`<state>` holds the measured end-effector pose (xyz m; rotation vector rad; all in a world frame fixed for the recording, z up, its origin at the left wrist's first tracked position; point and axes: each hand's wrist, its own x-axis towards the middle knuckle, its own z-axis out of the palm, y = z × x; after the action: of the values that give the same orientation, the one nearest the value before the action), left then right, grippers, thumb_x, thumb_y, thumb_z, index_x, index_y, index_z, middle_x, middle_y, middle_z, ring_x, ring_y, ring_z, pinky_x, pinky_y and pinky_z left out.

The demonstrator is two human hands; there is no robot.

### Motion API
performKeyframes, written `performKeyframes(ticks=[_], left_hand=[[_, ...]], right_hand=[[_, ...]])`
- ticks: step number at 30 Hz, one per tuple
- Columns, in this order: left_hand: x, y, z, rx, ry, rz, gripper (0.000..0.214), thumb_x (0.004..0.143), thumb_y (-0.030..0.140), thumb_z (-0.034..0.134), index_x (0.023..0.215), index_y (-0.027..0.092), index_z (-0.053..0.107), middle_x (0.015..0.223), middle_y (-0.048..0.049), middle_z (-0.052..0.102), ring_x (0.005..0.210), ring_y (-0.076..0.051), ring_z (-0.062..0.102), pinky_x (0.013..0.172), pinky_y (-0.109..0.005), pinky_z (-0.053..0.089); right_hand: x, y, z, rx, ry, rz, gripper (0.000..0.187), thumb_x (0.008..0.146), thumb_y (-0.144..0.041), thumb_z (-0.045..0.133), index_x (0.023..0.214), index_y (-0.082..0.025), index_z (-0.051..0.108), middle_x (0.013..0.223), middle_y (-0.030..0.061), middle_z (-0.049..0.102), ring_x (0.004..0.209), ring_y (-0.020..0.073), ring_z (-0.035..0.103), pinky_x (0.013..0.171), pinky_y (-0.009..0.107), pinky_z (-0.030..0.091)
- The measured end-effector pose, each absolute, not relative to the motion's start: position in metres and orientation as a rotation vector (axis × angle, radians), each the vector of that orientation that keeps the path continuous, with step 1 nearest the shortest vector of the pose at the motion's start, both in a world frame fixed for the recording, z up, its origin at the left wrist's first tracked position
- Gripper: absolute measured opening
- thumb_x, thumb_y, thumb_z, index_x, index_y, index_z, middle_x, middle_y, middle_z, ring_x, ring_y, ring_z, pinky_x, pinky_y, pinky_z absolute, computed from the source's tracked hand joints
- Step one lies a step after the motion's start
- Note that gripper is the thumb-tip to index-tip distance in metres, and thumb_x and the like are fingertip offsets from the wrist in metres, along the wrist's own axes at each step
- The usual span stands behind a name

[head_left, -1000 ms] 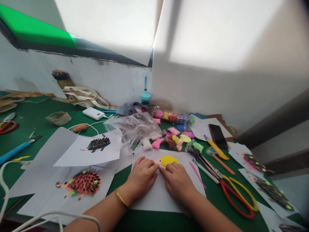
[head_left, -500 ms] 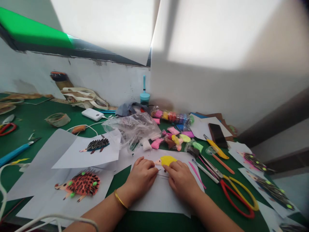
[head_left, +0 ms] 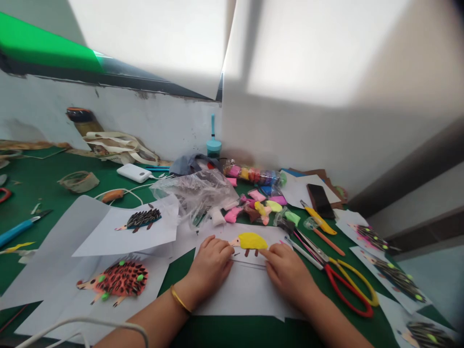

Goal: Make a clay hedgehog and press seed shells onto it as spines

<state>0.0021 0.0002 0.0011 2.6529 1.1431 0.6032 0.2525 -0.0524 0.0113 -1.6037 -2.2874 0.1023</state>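
Observation:
A yellow clay hedgehog (head_left: 251,240) with small brown legs lies on a white paper sheet (head_left: 243,290) on the green table. My left hand (head_left: 211,263) rests on the sheet just left of the figure, fingers curled and pressed to the paper, a gold bangle on the wrist. My right hand (head_left: 289,271) lies on the sheet to the figure's lower right, fingers bent, fingertips near its legs. Whether either hand pinches a bit of clay is hidden.
Finished hedgehog pictures lie at left (head_left: 115,280), (head_left: 140,218) and at right (head_left: 397,279). Red and yellow scissors (head_left: 350,286), modelling tools (head_left: 319,223), clay pieces (head_left: 253,207), a plastic bag (head_left: 197,191), a phone (head_left: 316,194), a power bank (head_left: 134,172) and tape (head_left: 78,181) crowd the table.
My right hand has slid right and down away from the yellow body, uncovering the brown legs beneath it. The left hand has stayed put. The camera has turned slightly right.

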Motion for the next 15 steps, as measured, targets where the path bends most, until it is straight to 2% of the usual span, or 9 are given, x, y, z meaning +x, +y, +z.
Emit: performKeyframes(ticks=[6,15], left_hand=[[0.001,-0.002,-0.003,2.654,1.15,0.616,0.025,0.083,0.015,0.059,0.106,0.024,0.06,0.106,-0.0033,0.066,0.103,-0.023,0.057,0.107,-0.048,0.033],[0.002,-0.002,-0.005,2.66,1.159,0.621,0.025,0.083,0.016,0.059,0.106,0.024,0.06,0.106,-0.0036,0.066,0.104,-0.023,0.057,0.107,-0.048,0.033]], right_hand=[[0.205,-0.04,0.008,-1.487,-2.467,0.067,0.038,0.089,-0.017,0.053,0.126,-0.022,0.06,0.097,0.0076,0.062,0.092,0.0231,0.05,0.083,0.036,0.04],[0.202,-0.046,-0.005,-1.467,-2.49,0.059,0.037,0.088,-0.015,0.054,0.123,-0.019,0.062,0.099,0.0084,0.063,0.091,0.0227,0.05,0.082,0.036,0.04]])
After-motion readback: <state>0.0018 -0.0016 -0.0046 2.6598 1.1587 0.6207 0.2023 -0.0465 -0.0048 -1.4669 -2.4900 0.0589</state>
